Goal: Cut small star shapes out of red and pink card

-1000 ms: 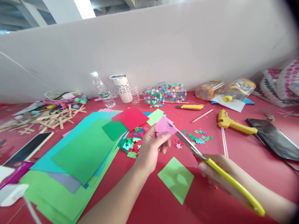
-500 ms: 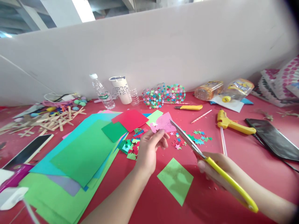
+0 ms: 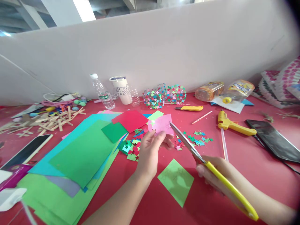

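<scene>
Pinched in my left hand [image 3: 152, 147] is a small pink paper piece [image 3: 162, 123] with cut-out notches on its left edge and faint drawn lines on its right part. My right hand [image 3: 217, 173] grips yellow-handled scissors [image 3: 187, 143], their blade tips at the right edge of the pink paper. Whether the blades bite into the paper I cannot tell. Below the hands lies a light green paper square [image 3: 177, 181] with faint markings. Small cut stars [image 3: 200, 137] are scattered past the scissors, and paper scraps [image 3: 133, 148] lie left of my left hand.
Stacked coloured sheets [image 3: 84, 153] cover the left side. At the back stand a water bottle [image 3: 103, 93], a white cup [image 3: 122, 90] and a star-covered bottle [image 3: 164, 96]. To the right are a yellow cutter [image 3: 191, 108], a glue gun [image 3: 234, 124] and a dark tablet-like device [image 3: 276, 137].
The pink paper has turned slightly and shifted a little left in my left hand. The scissors have moved slightly left and down, staying close to its edge.
</scene>
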{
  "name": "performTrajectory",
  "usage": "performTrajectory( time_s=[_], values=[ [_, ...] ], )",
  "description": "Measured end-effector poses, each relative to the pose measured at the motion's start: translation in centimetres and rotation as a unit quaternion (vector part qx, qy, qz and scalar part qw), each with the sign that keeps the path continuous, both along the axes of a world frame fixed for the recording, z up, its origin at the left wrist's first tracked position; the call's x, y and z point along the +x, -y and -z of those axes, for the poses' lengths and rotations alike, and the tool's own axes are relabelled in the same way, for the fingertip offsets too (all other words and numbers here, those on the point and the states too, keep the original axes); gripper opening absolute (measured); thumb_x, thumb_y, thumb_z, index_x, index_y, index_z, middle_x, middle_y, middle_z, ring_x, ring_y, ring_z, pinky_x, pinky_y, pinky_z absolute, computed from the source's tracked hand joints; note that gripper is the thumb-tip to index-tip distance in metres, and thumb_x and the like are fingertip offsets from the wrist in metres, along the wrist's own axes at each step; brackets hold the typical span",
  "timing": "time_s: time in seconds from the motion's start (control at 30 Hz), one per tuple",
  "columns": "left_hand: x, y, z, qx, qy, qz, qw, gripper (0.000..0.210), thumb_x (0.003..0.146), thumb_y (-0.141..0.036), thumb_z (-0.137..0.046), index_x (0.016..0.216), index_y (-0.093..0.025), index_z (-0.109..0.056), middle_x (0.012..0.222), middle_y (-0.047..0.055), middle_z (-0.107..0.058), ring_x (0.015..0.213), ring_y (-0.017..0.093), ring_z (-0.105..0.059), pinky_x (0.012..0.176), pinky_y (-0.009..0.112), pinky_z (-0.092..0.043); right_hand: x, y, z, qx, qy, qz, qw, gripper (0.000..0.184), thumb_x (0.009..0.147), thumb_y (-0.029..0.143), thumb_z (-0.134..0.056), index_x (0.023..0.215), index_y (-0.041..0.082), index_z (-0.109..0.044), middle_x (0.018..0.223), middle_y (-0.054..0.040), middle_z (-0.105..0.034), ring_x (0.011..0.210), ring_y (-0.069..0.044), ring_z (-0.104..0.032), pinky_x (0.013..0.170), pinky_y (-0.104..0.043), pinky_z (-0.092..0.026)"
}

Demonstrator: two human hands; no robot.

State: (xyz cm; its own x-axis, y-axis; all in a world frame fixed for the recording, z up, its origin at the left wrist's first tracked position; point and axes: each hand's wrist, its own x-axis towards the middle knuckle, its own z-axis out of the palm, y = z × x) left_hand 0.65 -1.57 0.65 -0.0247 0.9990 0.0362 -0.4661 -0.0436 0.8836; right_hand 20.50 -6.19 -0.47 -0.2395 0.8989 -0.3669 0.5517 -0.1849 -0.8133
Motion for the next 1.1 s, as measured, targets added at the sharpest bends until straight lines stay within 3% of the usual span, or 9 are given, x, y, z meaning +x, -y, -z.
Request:
performTrajectory(
  time_s=[0.13, 0.37, 0.5, 0.63, 0.9, 1.1],
  values=[
    [0.0, -0.1, -0.4, -0.013, 0.001, 0.009, 1.0, 0.016, 0.081, -0.025, -0.073, 0.071, -0.016, -0.065, 0.064, 0.003, -0.073, 0.051, 0.013, -0.066, 0.052, 0.022, -0.051, 0.0, 0.1, 0.3, 0.025, 0.02, -0.011, 0.999, 0.055, 0.085, 0.075, -0.047, 0.065, 0.025, -0.036, 0.057, 0.0068, -0.039, 0.042, -0.01, -0.04, 0.038, -0.021, -0.031],
    [-0.1, 0.1, -1.0, -0.014, -0.019, 0.026, 0.999, 0.014, 0.082, -0.026, -0.071, 0.073, -0.016, -0.067, 0.061, 0.003, -0.071, 0.046, 0.012, -0.063, 0.047, 0.021, -0.049, 0.3, 0.4, 0.9, 0.04, -0.013, -0.028, 0.999, 0.064, 0.083, 0.088, -0.037, 0.067, 0.026, -0.035, 0.055, 0.0078, -0.034, 0.042, -0.01, -0.033, 0.038, -0.022, -0.027],
    [-0.4, 0.1, -0.9, -0.008, -0.043, 0.031, 0.999, 0.02, 0.084, -0.026, -0.067, 0.066, -0.016, -0.066, 0.06, 0.002, -0.07, 0.043, 0.009, -0.059, 0.045, 0.02, -0.046, 1.0, 0.3, 0.8, 0.071, -0.011, -0.084, 0.994, 0.06, 0.09, 0.08, -0.038, 0.068, 0.024, -0.037, 0.06, 0.0065, -0.037, 0.05, -0.012, -0.035, 0.046, -0.025, -0.026],
    [-0.8, -0.1, -0.9, 0.005, -0.045, 0.027, 0.999, 0.02, 0.082, -0.023, -0.066, 0.064, -0.016, -0.067, 0.056, 0.0, -0.067, 0.042, 0.008, -0.056, 0.045, 0.019, -0.044, 1.4, 0.1, 0.6, 0.091, -0.001, -0.1, 0.991, 0.057, 0.093, 0.076, -0.039, 0.069, 0.024, -0.038, 0.059, 0.0063, -0.039, 0.052, -0.013, -0.037, 0.05, -0.027, -0.024],
    [-1.0, -0.7, -1.2, -0.063, 0.082, 0.074, 0.992, 0.01, 0.068, -0.017, -0.08, 0.073, -0.014, -0.072, 0.066, 0.001, -0.073, 0.058, 0.012, -0.07, 0.055, 0.019, -0.056, 0.8, 0.0, 0.9, 0.078, 0.016, -0.082, 0.993, 0.057, 0.092, 0.076, -0.038, 0.068, 0.025, -0.034, 0.059, 0.0071, -0.032, 0.049, -0.013, -0.035, 0.048, -0.027, -0.021],
    [-1.2, -1.0, -1.2, -0.106, 0.132, 0.098, 0.981, 0.009, 0.068, -0.014, -0.079, 0.069, -0.012, -0.07, 0.063, 0.003, -0.073, 0.051, 0.01, -0.067, 0.051, 0.016, -0.054, 0.5, -0.1, 1.1, 0.09, 0.022, -0.061, 0.994, 0.053, 0.09, 0.07, -0.046, 0.064, 0.026, -0.032, 0.057, 0.0083, -0.027, 0.051, -0.013, -0.029, 0.048, -0.027, -0.021]
  ],
)
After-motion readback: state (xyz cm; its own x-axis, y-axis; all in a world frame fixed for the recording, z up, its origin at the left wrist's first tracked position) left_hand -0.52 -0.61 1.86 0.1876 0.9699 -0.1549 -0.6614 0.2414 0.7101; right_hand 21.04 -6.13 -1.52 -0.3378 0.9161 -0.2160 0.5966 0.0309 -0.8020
